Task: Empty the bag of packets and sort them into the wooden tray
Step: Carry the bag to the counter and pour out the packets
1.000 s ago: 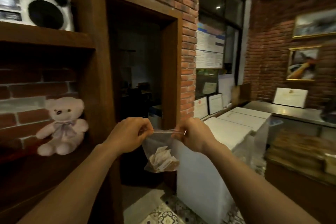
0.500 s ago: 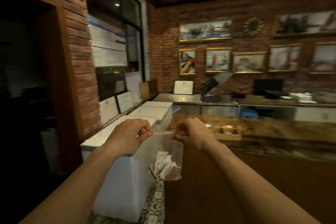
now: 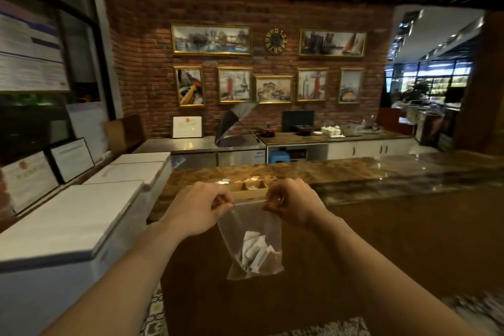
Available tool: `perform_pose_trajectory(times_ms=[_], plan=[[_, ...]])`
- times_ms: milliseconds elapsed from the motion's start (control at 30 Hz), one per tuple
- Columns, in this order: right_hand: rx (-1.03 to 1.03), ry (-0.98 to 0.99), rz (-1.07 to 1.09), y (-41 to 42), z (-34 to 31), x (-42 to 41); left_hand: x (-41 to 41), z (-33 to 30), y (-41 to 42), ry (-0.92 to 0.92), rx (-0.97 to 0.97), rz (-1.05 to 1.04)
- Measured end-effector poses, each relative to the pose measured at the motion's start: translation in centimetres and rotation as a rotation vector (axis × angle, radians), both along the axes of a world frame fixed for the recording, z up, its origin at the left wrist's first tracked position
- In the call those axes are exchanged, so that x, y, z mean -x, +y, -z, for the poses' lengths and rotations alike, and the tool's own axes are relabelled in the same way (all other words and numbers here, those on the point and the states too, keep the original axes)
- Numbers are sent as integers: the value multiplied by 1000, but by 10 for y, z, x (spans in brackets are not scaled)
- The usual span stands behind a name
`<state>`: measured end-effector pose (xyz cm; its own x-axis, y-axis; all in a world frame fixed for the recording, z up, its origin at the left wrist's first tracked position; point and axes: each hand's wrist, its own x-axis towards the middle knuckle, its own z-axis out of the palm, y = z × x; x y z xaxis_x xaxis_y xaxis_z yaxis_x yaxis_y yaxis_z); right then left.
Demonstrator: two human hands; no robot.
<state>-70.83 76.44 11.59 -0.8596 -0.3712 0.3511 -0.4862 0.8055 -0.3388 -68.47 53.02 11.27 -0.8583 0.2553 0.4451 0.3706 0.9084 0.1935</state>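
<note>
A clear plastic bag (image 3: 251, 226) hangs in front of me, with several white and brown packets (image 3: 256, 254) bunched at its bottom. My left hand (image 3: 200, 206) pinches the bag's top edge at the left corner. My right hand (image 3: 291, 203) pinches the same edge at the right corner. Behind the hands, a wooden tray (image 3: 249, 191) with compartments sits on the marbled counter (image 3: 354, 172); it is partly hidden by my hands. A few packets (image 3: 251, 179) lie on the counter just beyond the tray.
White chest freezers (image 3: 81, 213) stand at the left. The counter's dark wooden front (image 3: 381, 248) faces me. A steel worktop (image 3: 199, 144) and a back counter with pots and cups (image 3: 327, 131) run along the brick wall.
My view has swung to the right, from the doorway and freezers to the counter with the tray. Both hands have kept hold of the bag's top edge throughout.
</note>
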Motion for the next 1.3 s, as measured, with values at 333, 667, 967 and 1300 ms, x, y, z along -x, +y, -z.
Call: perform_pose_trajectory(times_ms=[333,667,967,1300], plan=[[21,27,17,15,17,33,37,9,10,-26,3,6],[34,37,-22,13,29,78,74,20,7,-49,-21,-5],[3,8,5,-12,40,160,154,34,-16,-119,-143,19],[-5,-73,29,-64,35,312,317,42,-64,-133,-165,32]])
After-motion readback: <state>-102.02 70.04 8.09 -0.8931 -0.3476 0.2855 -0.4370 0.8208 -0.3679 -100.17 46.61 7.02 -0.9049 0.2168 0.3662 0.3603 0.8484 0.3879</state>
